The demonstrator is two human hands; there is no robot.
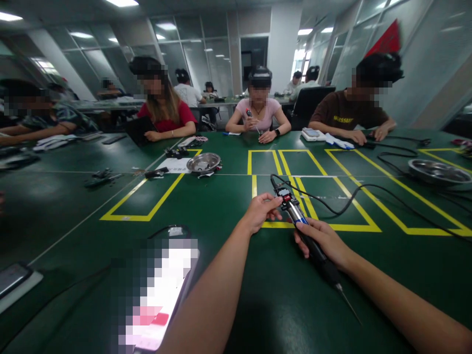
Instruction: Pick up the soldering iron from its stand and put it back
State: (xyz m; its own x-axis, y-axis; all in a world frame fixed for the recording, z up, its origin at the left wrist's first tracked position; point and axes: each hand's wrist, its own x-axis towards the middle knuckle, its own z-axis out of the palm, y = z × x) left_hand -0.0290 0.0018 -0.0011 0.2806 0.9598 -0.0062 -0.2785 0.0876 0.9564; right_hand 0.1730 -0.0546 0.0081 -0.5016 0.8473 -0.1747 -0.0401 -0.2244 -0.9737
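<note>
A black and silver pen-shaped tool (312, 246) with a long thin metal tip lies slantwise across my right hand (324, 241), whose fingers are wrapped round its middle. The tip points down toward the lower right. At the tool's upper end, where a black cable (335, 212) comes out, my left hand (262, 211) pinches the dark end piece with the red part between thumb and fingers. Both hands are above the green table (206, 206), over the yellow tape outlines.
A lit phone (162, 295) lies at the lower left, another device (14, 280) at the left edge. Metal bowls (204, 163) (438, 172) stand farther back. Black cables run across the right side. Several people sit across the table; one holds a screwdriver (252, 118).
</note>
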